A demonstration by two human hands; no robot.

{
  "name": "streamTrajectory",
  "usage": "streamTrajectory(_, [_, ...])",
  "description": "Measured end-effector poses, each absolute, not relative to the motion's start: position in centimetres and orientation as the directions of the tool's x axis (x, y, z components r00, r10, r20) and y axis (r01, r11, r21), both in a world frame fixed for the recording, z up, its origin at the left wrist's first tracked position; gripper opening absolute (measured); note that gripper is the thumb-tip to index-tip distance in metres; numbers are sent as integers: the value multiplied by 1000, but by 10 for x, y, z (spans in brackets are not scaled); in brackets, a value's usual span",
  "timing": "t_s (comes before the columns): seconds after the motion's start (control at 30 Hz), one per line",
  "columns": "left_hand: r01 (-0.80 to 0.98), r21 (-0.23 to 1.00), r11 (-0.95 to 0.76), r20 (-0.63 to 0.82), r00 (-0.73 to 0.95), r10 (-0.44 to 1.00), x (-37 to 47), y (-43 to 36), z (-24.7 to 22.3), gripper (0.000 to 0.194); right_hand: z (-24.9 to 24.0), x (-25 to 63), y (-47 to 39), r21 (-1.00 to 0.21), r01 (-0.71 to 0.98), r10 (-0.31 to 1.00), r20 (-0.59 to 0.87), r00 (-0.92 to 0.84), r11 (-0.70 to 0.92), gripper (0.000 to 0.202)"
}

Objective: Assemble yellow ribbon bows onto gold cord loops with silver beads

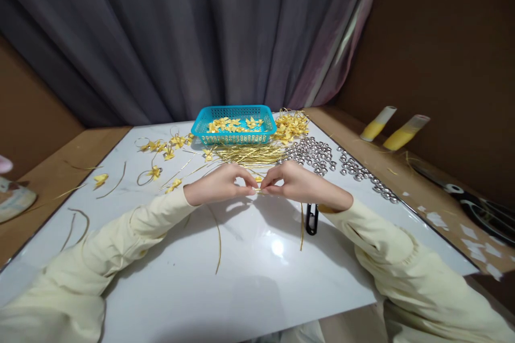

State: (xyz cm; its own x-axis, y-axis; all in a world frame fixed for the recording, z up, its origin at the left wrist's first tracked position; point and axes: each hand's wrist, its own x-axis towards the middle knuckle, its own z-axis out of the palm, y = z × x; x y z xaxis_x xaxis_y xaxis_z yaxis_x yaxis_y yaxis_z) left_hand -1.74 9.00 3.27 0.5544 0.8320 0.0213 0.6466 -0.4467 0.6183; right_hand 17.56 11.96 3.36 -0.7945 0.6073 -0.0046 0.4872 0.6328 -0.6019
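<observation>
At the centre, our left hand (221,182) and right hand (293,182) meet, fingertips pinching a small gold piece (258,190) whose details are too small to tell. Out from them at twelve o'clock we have a bundle of gold strands (251,154), then a blue basket (237,112) holding yellow flower shapes (223,124). A yellow heap (292,127) lies at one o'clock, small silver pieces (311,151) at two, a black tool (311,223) at four.

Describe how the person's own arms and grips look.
The wrinkled, pale cream fabric left sleeve and matching right sleeve are loose and long, ending near the wrists. The left grip and right grip are bare, ungloved hands.
</observation>
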Motion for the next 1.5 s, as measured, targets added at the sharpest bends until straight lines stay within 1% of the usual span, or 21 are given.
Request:
streamTrajectory(0.13, [646, 647, -404, -58, 570, 819, -25, 98, 33, 21, 33, 176, 121, -608, 488, 616, 1, -788, 626, 18])
streamTrajectory(0.23, [688, 613, -388, -59, 529, 846, -35, 108, 22, 25, 32, 177, 122, -611, 496, 619, -12, -785, 617, 18])
streamTrajectory(0.3, [746, 536, -395, 27, 452, 891, -40, 116, 9, 26, 31, 177, 123, -616, 501, 622, -21, -783, 609, 19])
streamTrajectory(0.33, [759, 523, -388, 42, 432, 901, -41, 119, 3, 27, 31, 177, 124, -618, 504, 625, -25, -780, 604, 19])
streamTrajectory(0.53, [760, 518, -393, 125, 387, 914, -34, 122, -24, 32, 29, 177, 127, -636, 533, 647, -69, -759, 558, 20])
streamTrajectory(0.7, [733, 521, -437, 192, 399, 897, -25, 121, -32, 22, 27, 180, 133, -645, 540, 654, -82, -752, 540, 18])
streamTrajectory(0.8, [723, 506, -471, 256, 396, 882, -22, 118, -37, 17, 25, 182, 137, -664, 541, 658, -97, -746, 516, 19])
streamTrajectory(0.97, [716, 450, -533, 397, 374, 838, -18, 107, -44, 17, 27, 186, 142, -732, 518, 665, -119, -737, 443, 17])
streamTrajectory(1.07, [706, 401, -583, 453, 401, 796, -20, 99, -45, 20, 27, 189, 144, -813, 485, 700, -141, -700, 322, 13])
streamTrajectory(1.13, [687, 352, -636, 512, 428, 745, -23, 94, -45, 21, 25, 192, 147, -897, 407, 722, -165, -672, 173, 12])
streamTrajectory(1.17, [669, 312, -675, 565, 441, 698, -25, 91, -44, 21, 23, 193, 149, -939, 335, 720, -177, -671, 82, 13])
streamTrajectory(1.2, [648, 273, -711, 626, 441, 643, -27, 87, -43, 21, 21, 195, 151, -965, 261, 695, -194, -692, -9, 13])
streamTrajectory(1.23, [617, 243, -749, 692, 431, 579, -29, 83, -41, 20, 18, 195, 152, -971, 235, 679, -199, -706, -41, 15])
streamTrajectory(1.27, [588, 242, -772, 714, 431, 552, -32, 77, -39, 19, 16, 195, 153, -974, 216, 664, -203, -719, -65, 16])
streamTrajectory(1.3, [544, 244, -803, 729, 443, 522, -34, 71, -36, 19, 14, 195, 153, -976, 196, 637, -210, -742, -94, 17])
streamTrajectory(1.33, [518, 268, -813, 725, 448, 524, -37, 64, -33, 20, 13, 194, 152, -976, 179, 600, -218, -770, -125, 17])
streamTrajectory(1.43, [450, 294, -843, 728, 466, 503, -44, 45, -28, 25, 8, 186, 145, -966, 131, 448, -221, -866, -223, 14])
streamTrajectory(1.5, [433, 301, -849, 733, 465, 497, -46, 37, -30, 27, 5, 180, 138, -965, 127, 386, -209, -899, -227, 13])
